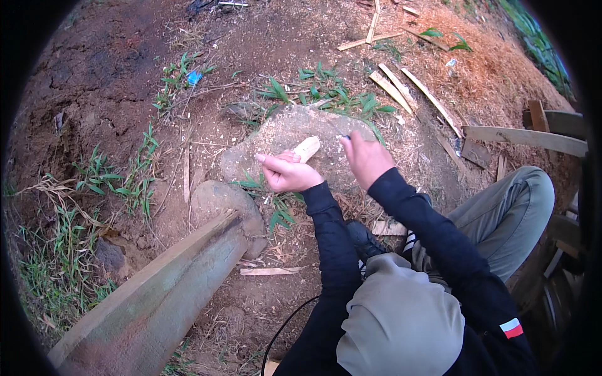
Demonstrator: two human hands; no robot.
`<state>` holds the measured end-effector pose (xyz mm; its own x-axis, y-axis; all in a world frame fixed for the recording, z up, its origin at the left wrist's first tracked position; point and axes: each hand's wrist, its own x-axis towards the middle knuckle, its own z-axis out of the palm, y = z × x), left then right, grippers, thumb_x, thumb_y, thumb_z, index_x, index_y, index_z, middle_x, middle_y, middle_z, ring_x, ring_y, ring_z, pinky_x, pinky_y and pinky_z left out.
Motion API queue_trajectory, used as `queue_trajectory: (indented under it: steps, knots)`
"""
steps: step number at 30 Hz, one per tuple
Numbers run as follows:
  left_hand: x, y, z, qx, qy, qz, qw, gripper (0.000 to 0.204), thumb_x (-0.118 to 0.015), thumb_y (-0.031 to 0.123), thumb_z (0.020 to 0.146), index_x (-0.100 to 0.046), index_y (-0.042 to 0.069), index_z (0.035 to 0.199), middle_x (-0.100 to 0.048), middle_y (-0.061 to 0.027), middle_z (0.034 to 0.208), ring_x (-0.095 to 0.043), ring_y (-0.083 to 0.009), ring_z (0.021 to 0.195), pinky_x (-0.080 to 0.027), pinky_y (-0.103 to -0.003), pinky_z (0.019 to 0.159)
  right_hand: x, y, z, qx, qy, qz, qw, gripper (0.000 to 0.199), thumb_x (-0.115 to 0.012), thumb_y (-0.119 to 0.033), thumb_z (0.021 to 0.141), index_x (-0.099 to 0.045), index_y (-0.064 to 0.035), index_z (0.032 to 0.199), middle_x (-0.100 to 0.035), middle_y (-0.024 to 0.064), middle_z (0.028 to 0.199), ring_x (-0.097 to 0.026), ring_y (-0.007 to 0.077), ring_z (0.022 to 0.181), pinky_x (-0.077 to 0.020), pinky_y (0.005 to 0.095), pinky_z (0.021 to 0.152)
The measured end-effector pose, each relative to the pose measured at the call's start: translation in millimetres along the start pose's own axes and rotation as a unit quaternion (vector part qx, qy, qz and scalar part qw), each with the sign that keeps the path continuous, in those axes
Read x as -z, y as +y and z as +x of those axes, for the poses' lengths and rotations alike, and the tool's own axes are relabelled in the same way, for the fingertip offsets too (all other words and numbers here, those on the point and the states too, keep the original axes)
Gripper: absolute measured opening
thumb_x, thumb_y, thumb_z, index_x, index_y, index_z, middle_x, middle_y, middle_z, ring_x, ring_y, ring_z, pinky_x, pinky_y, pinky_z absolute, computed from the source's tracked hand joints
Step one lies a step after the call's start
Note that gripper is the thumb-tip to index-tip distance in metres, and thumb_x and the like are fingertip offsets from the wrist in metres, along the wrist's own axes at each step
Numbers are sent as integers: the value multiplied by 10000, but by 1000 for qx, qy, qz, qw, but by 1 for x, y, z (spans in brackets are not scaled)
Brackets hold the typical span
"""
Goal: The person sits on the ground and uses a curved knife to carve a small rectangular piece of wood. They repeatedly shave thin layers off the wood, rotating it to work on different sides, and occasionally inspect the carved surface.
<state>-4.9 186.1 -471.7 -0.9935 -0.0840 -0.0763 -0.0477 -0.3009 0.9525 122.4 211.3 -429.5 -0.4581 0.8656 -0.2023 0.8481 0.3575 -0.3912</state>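
Observation:
My left hand (288, 172) is closed around the lower end of a short piece of pale wood (308, 148), held over a flat stone (251, 152) strewn with wood shavings. The wood's upper end shows; my fingers hide the rest. To its right, my right hand (367, 160) is closed on what looks like a small knife (342, 136). Only a bit of its dark blue end and a thin, blurred blade pointing up and left can be seen. The blade and the wood appear apart.
A thick wooden plank (157, 294) slants up from the lower left to a rounded stone (219, 199). Thin wood strips (433, 100) lie at the upper right beside reddish sawdust (501, 69). A bent trouser knee (523, 200) is right of my arms; beige cloth (401, 319) bulges between them.

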Motion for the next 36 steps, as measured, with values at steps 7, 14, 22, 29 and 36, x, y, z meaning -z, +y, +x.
queue_trajectory:
  steps: [7, 14, 22, 29, 36]
  knots:
    - [3, 4, 3, 4, -7, 25, 1000, 481, -425, 345, 1044, -402, 98, 633, -364, 22, 495, -350, -89, 464, -378, -258, 568, 12, -2, -24, 49, -74, 50, 995, 329, -470, -356, 998, -545, -42, 937, -605, 235, 601, -633, 448, 608, -515, 531, 561]
    - [-12, 7, 1, 13, 49, 26, 998, 453, -393, 371, 1051, -370, 91, 697, -393, -1, 616, -354, -110, 581, -363, -296, 615, 6, -11, -30, 64, -80, 9, 995, 284, -475, -338, 1001, -521, -62, 950, -598, 190, 584, -628, 413, 582, -501, 506, 516]
    - [-19, 0, -4, 38, 28, 88, 995, 497, -432, 378, 1039, -398, 65, 655, -414, -2, 627, -383, -119, 586, -358, -296, 570, -9, -13, -18, 84, -41, -2, 996, 301, -443, -337, 1009, -503, -52, 933, -615, 164, 584, -641, 373, 540, -518, 467, 486]
    - [-13, -1, 5, 34, 12, 95, 995, 465, -552, 314, 996, -449, 54, 625, -415, 16, 580, -378, -70, 527, -316, -251, 466, -6, -26, -18, 73, -57, -3, 996, 286, -426, -319, 1016, -490, -56, 924, -620, 157, 593, -653, 345, 548, -524, 444, 484]
    - [-18, -3, 9, 21, -5, 89, 996, 425, -574, 236, 981, -485, 34, 617, -408, 30, 525, -341, -54, 461, -250, -260, 381, -1, -23, -14, 74, -76, -3, 994, 273, -437, -336, 1018, -481, -77, 942, -607, 167, 595, -631, 354, 523, -498, 452, 449]
